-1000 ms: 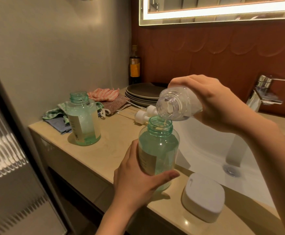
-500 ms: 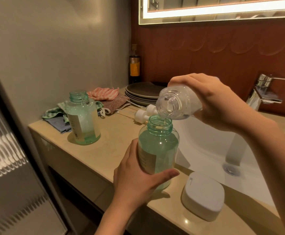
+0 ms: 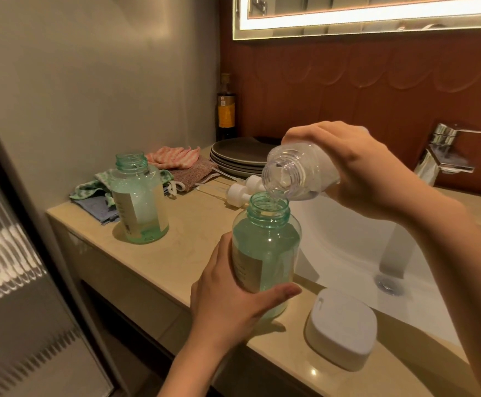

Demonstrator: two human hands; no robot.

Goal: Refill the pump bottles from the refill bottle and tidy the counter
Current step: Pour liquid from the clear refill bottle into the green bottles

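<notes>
My left hand [image 3: 227, 305] grips a green pump bottle [image 3: 266, 247] with no cap, standing near the counter's front edge; it is filled nearly to the shoulder. My right hand [image 3: 356, 167] holds a clear refill bottle [image 3: 293, 173] tipped on its side, its mouth just over the green bottle's neck, and a thin stream of liquid runs down into it. A second open green pump bottle [image 3: 139, 199], holding only a little liquid, stands alone further left on the beige counter [image 3: 182, 247]. Two white pump heads [image 3: 240, 191] lie on the counter behind the bottle I hold.
A white sink basin [image 3: 348, 247] with a chrome tap [image 3: 445, 153] is on the right. A white lidded soap box [image 3: 342, 330] sits at the front edge. Stacked grey plates [image 3: 239, 159], folded cloths [image 3: 173, 164] and a dark bottle [image 3: 226, 110] are at the back.
The refill bottle stays tipped over the green bottle and the stream keeps running. Neither hand has visibly moved.
</notes>
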